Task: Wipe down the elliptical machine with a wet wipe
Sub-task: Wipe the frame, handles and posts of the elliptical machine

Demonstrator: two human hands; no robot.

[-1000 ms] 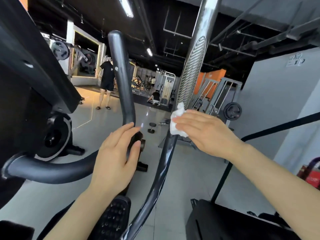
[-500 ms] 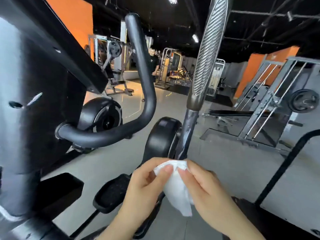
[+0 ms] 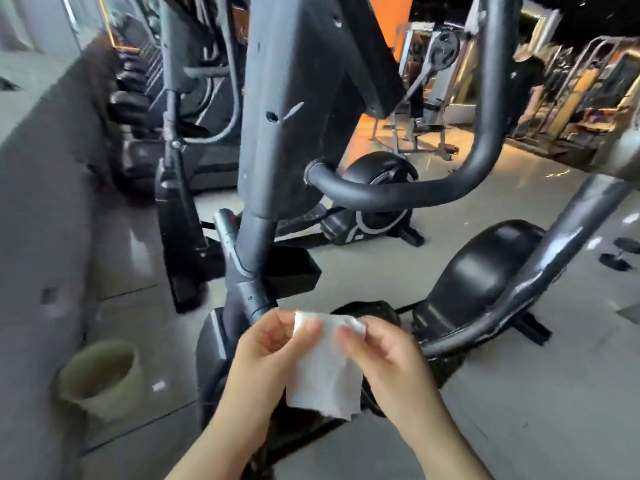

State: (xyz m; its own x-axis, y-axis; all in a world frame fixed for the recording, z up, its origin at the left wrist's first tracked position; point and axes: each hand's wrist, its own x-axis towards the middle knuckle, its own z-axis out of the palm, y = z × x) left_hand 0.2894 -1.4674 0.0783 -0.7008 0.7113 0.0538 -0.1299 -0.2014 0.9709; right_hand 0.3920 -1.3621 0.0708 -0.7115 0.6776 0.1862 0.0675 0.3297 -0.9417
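The black elliptical machine [image 3: 287, 140] fills the middle of the head view, its central column rising ahead of me. A curved black handlebar [image 3: 415, 192] sweeps from the column to the right, and a long swing arm [image 3: 540, 271] runs down the right side past a rounded black cover [image 3: 485, 271]. Low in front of me hangs a white wet wipe [image 3: 325, 368], spread flat. My left hand [image 3: 266, 362] pinches its top left corner and my right hand [image 3: 391, 362] pinches its top right corner. Both hands are off the machine.
A pale round bin [image 3: 100, 375] stands on the grey floor at the lower left, next to a grey wall [image 3: 41, 168]. More black machines [image 3: 180, 168] line the wall behind. A person in dark clothes [image 3: 526, 84] stands far right among weight racks.
My right hand left the swing arm's grip and my left hand let go of the handlebar. Both hands came together low and spread the wipe out. My view swung left and down.
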